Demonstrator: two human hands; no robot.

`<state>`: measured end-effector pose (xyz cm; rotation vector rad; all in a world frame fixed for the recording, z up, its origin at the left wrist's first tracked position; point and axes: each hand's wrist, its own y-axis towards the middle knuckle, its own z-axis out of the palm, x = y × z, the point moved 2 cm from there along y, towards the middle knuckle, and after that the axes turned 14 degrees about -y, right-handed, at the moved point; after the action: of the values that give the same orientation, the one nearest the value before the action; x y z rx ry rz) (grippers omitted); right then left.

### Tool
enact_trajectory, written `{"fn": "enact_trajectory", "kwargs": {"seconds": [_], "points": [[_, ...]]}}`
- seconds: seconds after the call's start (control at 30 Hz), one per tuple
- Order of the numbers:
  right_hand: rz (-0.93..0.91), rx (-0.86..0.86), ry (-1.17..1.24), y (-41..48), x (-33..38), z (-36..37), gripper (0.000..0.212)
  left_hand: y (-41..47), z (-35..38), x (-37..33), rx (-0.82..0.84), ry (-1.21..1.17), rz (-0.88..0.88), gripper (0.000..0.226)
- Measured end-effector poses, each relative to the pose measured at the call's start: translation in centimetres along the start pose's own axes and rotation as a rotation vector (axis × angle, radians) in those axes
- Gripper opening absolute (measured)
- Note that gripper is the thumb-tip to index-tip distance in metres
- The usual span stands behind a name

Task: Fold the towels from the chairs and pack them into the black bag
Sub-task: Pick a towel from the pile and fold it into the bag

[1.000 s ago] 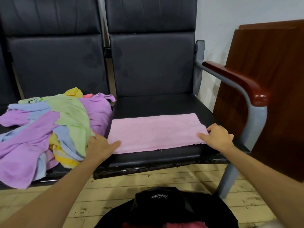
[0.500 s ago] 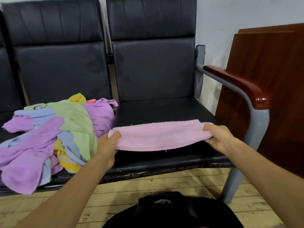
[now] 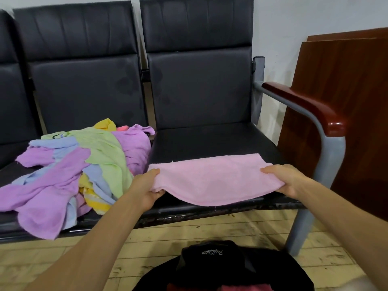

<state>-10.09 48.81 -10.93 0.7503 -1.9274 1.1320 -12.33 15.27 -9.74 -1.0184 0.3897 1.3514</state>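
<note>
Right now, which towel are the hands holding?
The pink towel, gripped at its ends by the left hand and right hand; the other towels lie heaped on the next seat.

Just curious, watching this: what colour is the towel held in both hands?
Plain light pink; the towel shows best in the head view.

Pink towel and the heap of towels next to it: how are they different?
The pink towel is one plain colour; the heap mixes purple, green, blue and yellow. The pink towel is a smooth strip; the heap lies crumpled. The left hand and right hand each hold an end of the pink towel; no hand holds the heap. Both are soft cloth at the black chairs.
</note>
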Motion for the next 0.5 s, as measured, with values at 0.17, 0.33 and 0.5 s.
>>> {"fn": "enact_trajectory", "kwargs": {"seconds": [0.17,0.33,0.5], "points": [[-0.009,-0.014,0.013,0.5,-0.7,-0.1,0.045,-0.9,1.9,0.2,0.065,0.115,0.113,0.018],[0.002,0.009,0.123,0.8,-0.8,-0.2,0.023,-2.2,6.3,0.9,0.168,0.229,0.138,0.015],[0.035,0.025,0.164,0.8,-0.7,-0.2,0.012,-3.5,12.8,3.5,0.302,0.447,0.102,0.015]]}}
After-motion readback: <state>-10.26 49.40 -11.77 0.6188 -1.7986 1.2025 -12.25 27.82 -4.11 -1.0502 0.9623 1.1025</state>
